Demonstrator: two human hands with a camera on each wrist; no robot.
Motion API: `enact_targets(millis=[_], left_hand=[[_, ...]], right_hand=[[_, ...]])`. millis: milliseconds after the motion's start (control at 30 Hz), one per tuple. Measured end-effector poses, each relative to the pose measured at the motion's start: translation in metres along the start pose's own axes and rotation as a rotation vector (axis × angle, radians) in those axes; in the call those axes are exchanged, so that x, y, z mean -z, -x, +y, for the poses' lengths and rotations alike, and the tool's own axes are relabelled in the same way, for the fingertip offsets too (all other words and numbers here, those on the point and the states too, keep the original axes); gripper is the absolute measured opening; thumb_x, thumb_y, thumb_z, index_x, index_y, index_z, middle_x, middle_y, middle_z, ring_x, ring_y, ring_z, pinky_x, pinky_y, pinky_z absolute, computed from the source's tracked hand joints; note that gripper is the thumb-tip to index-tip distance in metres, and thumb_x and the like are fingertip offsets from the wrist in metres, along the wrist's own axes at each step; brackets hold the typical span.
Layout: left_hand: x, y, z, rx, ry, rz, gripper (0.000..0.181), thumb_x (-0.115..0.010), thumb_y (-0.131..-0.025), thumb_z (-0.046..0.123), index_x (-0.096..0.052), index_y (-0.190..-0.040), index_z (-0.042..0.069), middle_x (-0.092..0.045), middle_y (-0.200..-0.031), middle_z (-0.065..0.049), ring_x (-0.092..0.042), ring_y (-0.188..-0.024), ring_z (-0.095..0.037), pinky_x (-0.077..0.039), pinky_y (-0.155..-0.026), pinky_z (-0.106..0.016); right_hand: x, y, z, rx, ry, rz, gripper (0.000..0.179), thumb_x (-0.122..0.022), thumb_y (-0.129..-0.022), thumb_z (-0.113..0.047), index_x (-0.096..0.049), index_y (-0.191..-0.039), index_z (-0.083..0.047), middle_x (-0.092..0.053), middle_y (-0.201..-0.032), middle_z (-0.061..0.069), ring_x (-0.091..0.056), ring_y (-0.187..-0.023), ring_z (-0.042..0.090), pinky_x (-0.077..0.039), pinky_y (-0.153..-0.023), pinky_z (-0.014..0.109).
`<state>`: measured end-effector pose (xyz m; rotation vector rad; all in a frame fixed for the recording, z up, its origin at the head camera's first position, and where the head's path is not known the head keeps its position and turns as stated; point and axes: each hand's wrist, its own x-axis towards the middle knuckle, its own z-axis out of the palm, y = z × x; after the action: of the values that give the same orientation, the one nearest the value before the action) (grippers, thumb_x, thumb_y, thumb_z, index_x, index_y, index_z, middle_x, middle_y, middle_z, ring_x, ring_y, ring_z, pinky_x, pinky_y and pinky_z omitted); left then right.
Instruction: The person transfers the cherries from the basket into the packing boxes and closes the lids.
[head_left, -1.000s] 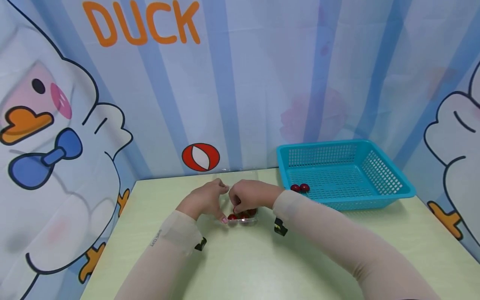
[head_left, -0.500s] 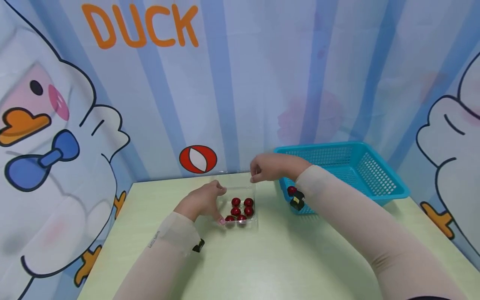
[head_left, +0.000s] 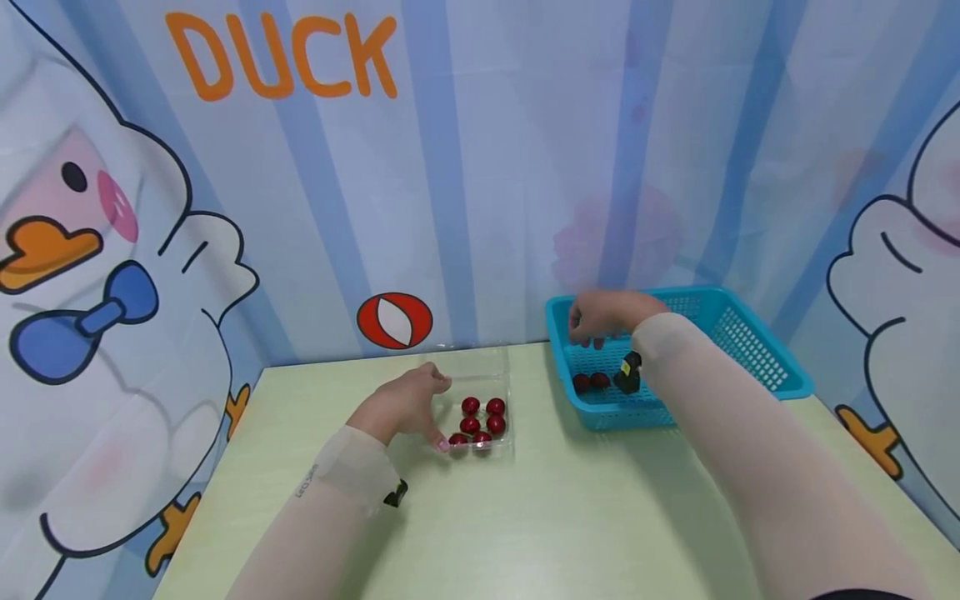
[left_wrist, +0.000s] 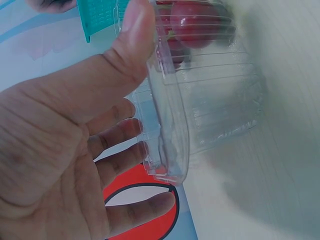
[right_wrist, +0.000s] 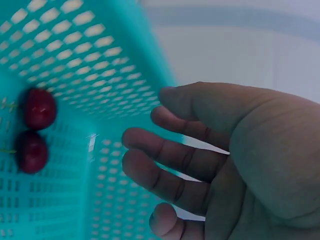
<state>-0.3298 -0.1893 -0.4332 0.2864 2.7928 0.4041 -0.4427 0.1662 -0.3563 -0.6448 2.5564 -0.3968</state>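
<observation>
My left hand (head_left: 405,402) is at the left side of a clear plastic clamshell box (head_left: 480,387). In the left wrist view its thumb (left_wrist: 135,32) and fingertips rest along the box's rim, the fingers fairly straight and not wrapped round it. Several dark red cherries (head_left: 470,425) sit in the box, whose lid stands up at the back. My right hand (head_left: 600,317) hovers over the left part of a turquoise basket (head_left: 693,412), fingers loosely bent with nothing between them. Two cherries (right_wrist: 37,107) with stems lie side by side in the basket, apart from the right hand.
The basket stands at the table's back right, close to the printed duck curtain (head_left: 480,167) behind the table (head_left: 487,525). A gap of bare tabletop separates the box from the basket.
My right hand has risen out of the box and moved right to above the basket. My left hand stays at the box. The cherries in the box are uncovered from behind the right hand.
</observation>
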Motion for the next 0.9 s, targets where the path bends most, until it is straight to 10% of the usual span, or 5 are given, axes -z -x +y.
enact_targets(millis=[333,567,767,900], left_hand=[[0.001,0.0,0.0,0.002,-0.007,-0.001,0.112,-0.11,-0.074,0.031,-0.054,-0.171,0.024,-0.052,-0.17,-0.006,-0.057,-0.152,-0.033,-0.059,-0.119,-0.059],[0.0,0.001,0.0,0.011,-0.006,-0.002,0.112,-0.11,-0.074,0.03,-0.054,-0.171,0.023,-0.053,-0.169,-0.006,-0.058,-0.15,-0.033,-0.06,-0.118,-0.058],[0.0,0.0,0.0,0.009,-0.009,0.002,0.112,-0.11,-0.074,0.031,-0.054,-0.171,0.023,-0.054,-0.168,-0.007,-0.058,-0.15,-0.033,-0.06,-0.118,-0.058],[0.0,0.0,0.001,0.009,-0.003,0.002,0.112,-0.11,-0.074,0.03,-0.054,-0.171,0.023,-0.054,-0.168,-0.006,-0.058,-0.15,-0.033,-0.06,-0.118,-0.058]], right_hand=[[-0.022,-0.021,0.046,-0.159,-0.017,-0.112,0.034,-0.064,-0.114,-0.028,-0.077,-0.136,-0.005,-0.08,-0.132,0.013,-0.081,-0.115,0.029,-0.067,-0.09,0.042],[-0.033,-0.018,0.053,-0.239,-0.003,-0.103,0.014,-0.07,-0.107,-0.026,-0.081,-0.103,-0.018,-0.075,-0.099,0.002,-0.07,-0.087,0.019,-0.061,-0.073,0.038],[-0.039,-0.013,0.054,-0.272,0.013,-0.11,0.037,-0.073,-0.103,-0.027,-0.057,-0.07,-0.027,-0.044,-0.068,-0.007,-0.034,-0.062,0.016,-0.036,-0.058,0.036],[-0.038,-0.003,0.044,-0.24,-0.032,-0.125,0.033,-0.074,-0.106,-0.029,-0.062,-0.075,-0.025,-0.066,-0.079,-0.003,-0.043,-0.067,0.015,-0.042,-0.063,0.036]])
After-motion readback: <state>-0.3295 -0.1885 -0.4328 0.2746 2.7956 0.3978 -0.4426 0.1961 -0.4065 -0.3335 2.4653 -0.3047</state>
